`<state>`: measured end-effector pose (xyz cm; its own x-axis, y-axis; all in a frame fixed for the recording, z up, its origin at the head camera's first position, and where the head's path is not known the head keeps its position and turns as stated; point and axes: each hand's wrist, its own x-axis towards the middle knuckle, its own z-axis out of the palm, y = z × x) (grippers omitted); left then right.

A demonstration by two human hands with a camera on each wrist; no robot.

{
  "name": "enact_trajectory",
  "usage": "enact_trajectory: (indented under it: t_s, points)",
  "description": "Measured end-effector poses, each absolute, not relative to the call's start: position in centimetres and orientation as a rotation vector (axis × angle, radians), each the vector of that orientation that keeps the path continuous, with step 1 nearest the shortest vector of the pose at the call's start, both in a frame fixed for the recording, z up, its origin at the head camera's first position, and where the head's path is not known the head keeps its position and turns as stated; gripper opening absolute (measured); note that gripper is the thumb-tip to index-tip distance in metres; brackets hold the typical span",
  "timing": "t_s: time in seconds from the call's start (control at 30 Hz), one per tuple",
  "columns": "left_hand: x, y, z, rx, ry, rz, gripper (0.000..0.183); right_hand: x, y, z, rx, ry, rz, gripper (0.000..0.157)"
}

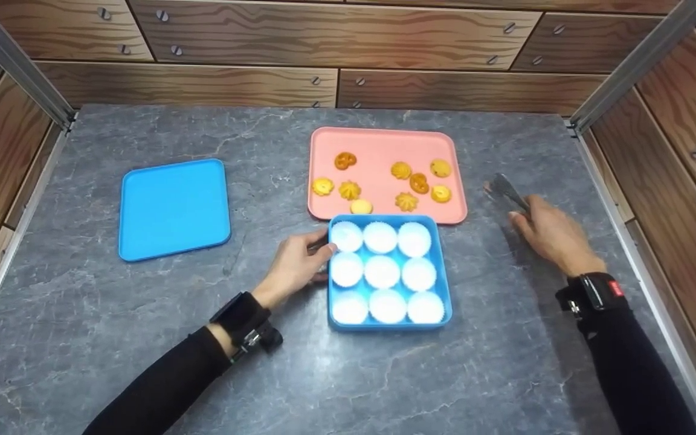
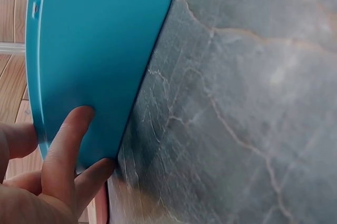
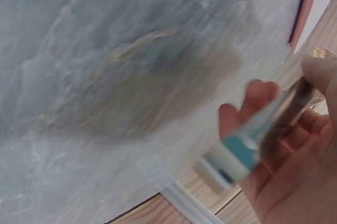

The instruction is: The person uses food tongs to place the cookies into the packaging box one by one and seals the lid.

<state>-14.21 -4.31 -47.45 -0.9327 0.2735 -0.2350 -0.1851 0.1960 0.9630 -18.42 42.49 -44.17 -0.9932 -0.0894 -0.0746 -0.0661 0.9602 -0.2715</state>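
A square blue box point(image 1: 440, 272) holds several white paper cups point(image 1: 382, 273) in rows. At its left side, my left hand point(image 1: 296, 266) holds the wall, thumb at the rim and fingers against the outside; the left wrist view shows the fingers point(image 2: 68, 145) on the outer wall point(image 2: 100, 50). My right hand point(image 1: 556, 232), out to the right, grips metal tongs point(image 1: 510, 192), whose tips point away and to the left. In the right wrist view the tongs point(image 3: 263, 134) are blurred. Beyond the box lies a pink tray point(image 1: 378, 145) with several cookies point(image 1: 401, 170) and pretzels point(image 1: 345, 160).
A flat blue lid point(image 1: 174, 208) lies to the left on the grey marbled tabletop point(image 1: 263, 163). Wood-patterned panels point(image 1: 336, 33) with metal edge rails point(image 1: 632, 72) enclose the back and sides. The pink tray's near edge meets the box's far side in the head view.
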Motion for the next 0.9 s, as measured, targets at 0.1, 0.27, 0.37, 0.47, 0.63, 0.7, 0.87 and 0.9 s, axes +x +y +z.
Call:
enact_trajectory:
  t_s: [0.1,0.27,0.37,0.47,0.63,0.7,0.87,0.9]
  points:
    - [-14.1,-4.3,-47.5,0.088,2.132,1.793,0.056,-18.2,41.7,-44.0,-0.165,3.110,-0.398,0.049]
    - [-14.1,-4.2,-47.5,0.105,2.150,1.781,0.055,-18.2,40.2,-43.6,-0.258,3.244,-0.359,0.050]
    - [-14.1,-4.2,-47.5,0.110,2.163,1.765,0.055,-18.3,39.2,-43.3,-0.278,3.277,-0.345,0.054]
    - [-14.1,-4.2,-47.5,0.105,2.152,1.772,0.056,-18.2,38.4,-42.9,-0.274,3.272,-0.337,0.059]
    - [-14.1,-4.2,-47.5,0.101,2.141,1.794,0.056,-18.3,37.2,-42.5,-0.338,3.244,-0.329,0.053]
    - [-14.1,-4.1,-47.5,0.096,2.145,1.792,0.056,-18.4,36.8,-42.4,-0.350,3.219,-0.326,0.049]
    - [-14.1,-4.1,-47.5,0.085,2.161,1.778,0.057,-19.1,35.7,-42.1,-0.313,3.143,-0.250,0.044]
    - [-14.1,-4.0,-47.5,0.085,2.162,1.777,0.056,-19.2,35.5,-42.0,-0.315,3.138,-0.224,0.044]
